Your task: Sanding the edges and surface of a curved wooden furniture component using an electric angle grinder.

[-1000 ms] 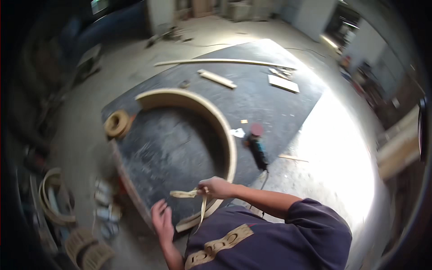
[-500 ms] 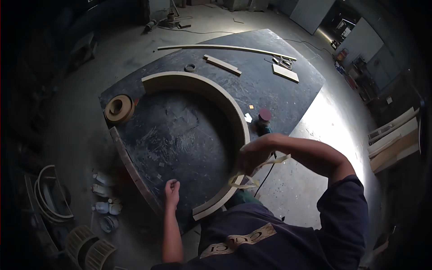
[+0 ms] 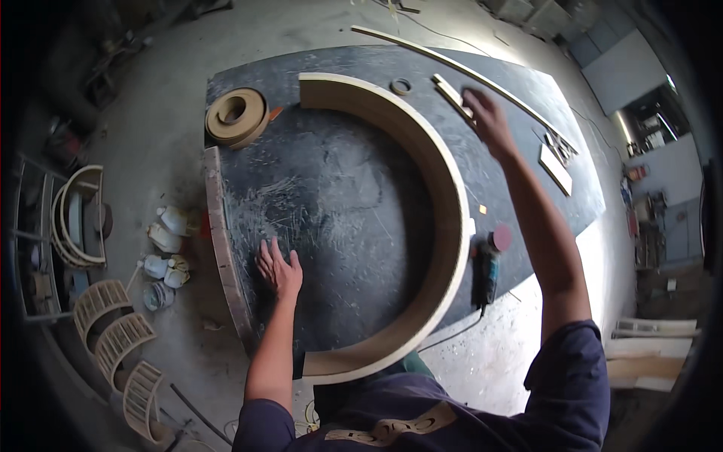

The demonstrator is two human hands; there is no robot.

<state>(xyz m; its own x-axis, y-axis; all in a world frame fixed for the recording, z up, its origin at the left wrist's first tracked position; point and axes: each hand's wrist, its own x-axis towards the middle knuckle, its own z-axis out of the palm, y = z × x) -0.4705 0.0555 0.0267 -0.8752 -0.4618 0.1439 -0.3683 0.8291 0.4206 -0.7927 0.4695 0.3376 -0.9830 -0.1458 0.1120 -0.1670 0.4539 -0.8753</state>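
Note:
A large C-shaped curved wooden panel (image 3: 453, 203) stands on edge on the dark work table (image 3: 331, 196). Within its curve, near the table's left side, my left hand (image 3: 280, 270) hovers over or rests on the surface with fingers spread, holding nothing. My right hand (image 3: 486, 119) reaches far across to the right, slightly blurred, its fingers apart over the end of short wooden strips (image 3: 446, 88); whether it touches them I cannot tell. Outside the curve lies a teal power sander (image 3: 489, 275) with a purple disc. A pale, thin ribbon-like piece (image 3: 392, 7) shows at the top edge.
A roll of brown edge banding (image 3: 254, 122) sits at the far left corner. A long wooden strip (image 3: 459, 66), a small tape ring (image 3: 401, 87) and a flat offcut (image 3: 556, 170) lie at the far side. White plastic bottles (image 3: 163, 238) and curved slatted frames (image 3: 124, 343) stand on the floor left.
My right hand has swung away from the curved panel, far out to the right, and has let go of the pale ribbon. My left hand has opened from a closed pose. The view has shifted.

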